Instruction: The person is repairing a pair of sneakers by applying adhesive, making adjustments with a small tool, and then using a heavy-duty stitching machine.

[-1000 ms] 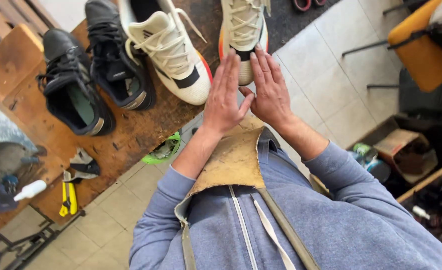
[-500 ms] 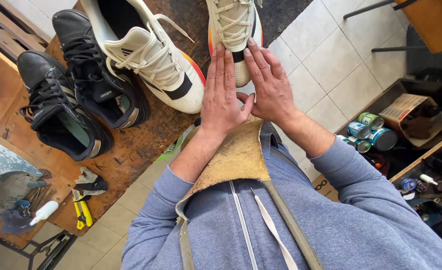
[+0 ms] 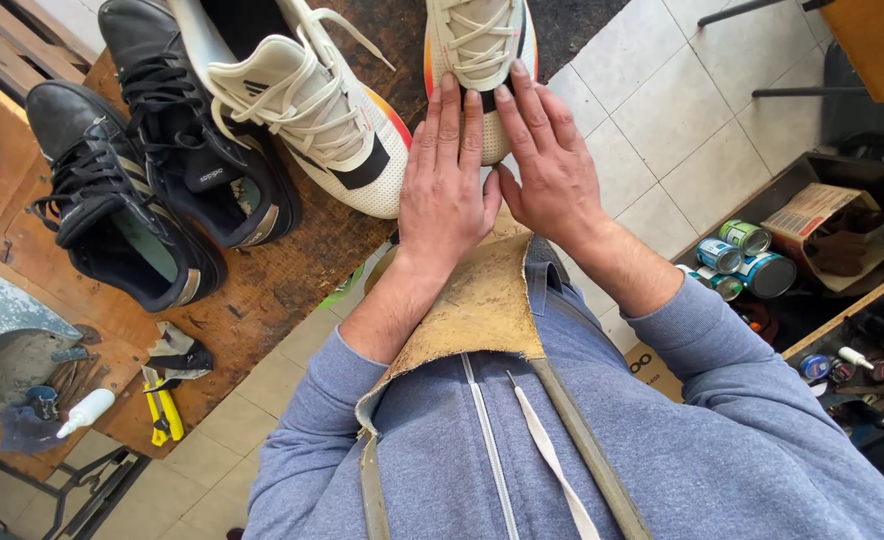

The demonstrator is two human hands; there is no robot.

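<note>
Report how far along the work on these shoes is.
Done: two white sneakers and two black sneakers sit on the wooden bench. In hand: nothing gripped; the left hand and right hand lie flat by one white sneaker's toe. Left: the yellow utility knife and white bottle lie untouched.

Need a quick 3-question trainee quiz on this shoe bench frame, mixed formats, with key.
1. True or false: the left hand and right hand both grip the black lace-up sneakers.
2. Which shoe do the fingertips overlap? A) white lace-up sneaker with the orange-edged sole B) black sneaker C) neither
3. Fill in: a yellow-handled tool lies on the worn wooden ____.

Key: 1 false; 2 A; 3 bench.
</note>
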